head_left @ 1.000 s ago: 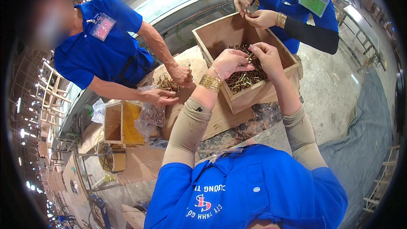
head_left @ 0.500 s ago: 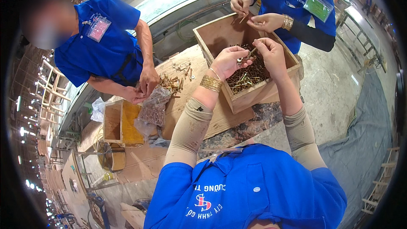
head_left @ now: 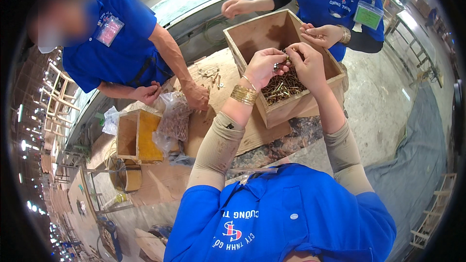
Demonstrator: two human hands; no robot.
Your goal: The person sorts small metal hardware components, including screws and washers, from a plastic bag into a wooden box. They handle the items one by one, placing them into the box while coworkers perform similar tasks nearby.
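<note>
Over the open wooden box (head_left: pixel 294 105), my two hands meet at the fingertips. My left hand (head_left: pixel 265 69) is curled around small silver metal pieces that look like washers (head_left: pixel 277 67). My right hand (head_left: pixel 309 67) pinches a brass-coloured bolt (head_left: pixel 288 61) against the left fingers, which partly cover it. Below both hands lies a heap of brass-coloured bolts (head_left: pixel 283 87) inside the box. A co-worker's hand (head_left: pixel 321 34) is cupped over the box's far right edge; that person's other hand (head_left: pixel 238 7) is beyond the far left corner.
At left another co-worker's hand (head_left: pixel 196 98) touches the wooden board (head_left: pixel 213 128) near loose bolts (head_left: pixel 214 80). A plastic bag of bolts (head_left: pixel 174 122) lies beside a smaller wooden box (head_left: pixel 151 138) with a yellow side. Grey sheeting (head_left: pixel 412 150) covers floor at right.
My hands have drawn closer together around the bolt. The far co-worker's hands have separated, one swinging left off the box. The left co-worker's hands have parted, one reaching to the board.
</note>
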